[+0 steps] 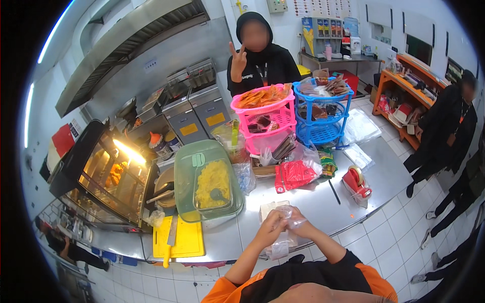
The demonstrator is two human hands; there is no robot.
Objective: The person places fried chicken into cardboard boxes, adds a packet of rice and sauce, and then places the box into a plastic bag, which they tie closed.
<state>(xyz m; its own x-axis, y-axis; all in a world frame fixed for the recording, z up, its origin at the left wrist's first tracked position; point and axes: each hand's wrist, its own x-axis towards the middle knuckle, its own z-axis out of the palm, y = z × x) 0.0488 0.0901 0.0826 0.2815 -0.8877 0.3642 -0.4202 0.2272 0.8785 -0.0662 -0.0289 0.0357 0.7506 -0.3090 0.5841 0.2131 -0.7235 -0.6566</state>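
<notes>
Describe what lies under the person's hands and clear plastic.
Whitish packaging on the steel counter shows beyond the left hand and right hand; whatever lies beneath them and the clear plastic is hidden.

Head view, single. Worn on the head, left of a side-by-side fisheye pair; upright, unmirrored. Aimed downward and forward across the steel counter (388, 169), mid-frame. Set close above the left hand (273, 223) and right hand (300, 225), lower centre; farther from the co-worker (280, 65), upper centre. Wide enough to include the extractor hood (136, 53), upper left, and tiled floor (396, 238), lower right. Curved toward the rim.
</notes>
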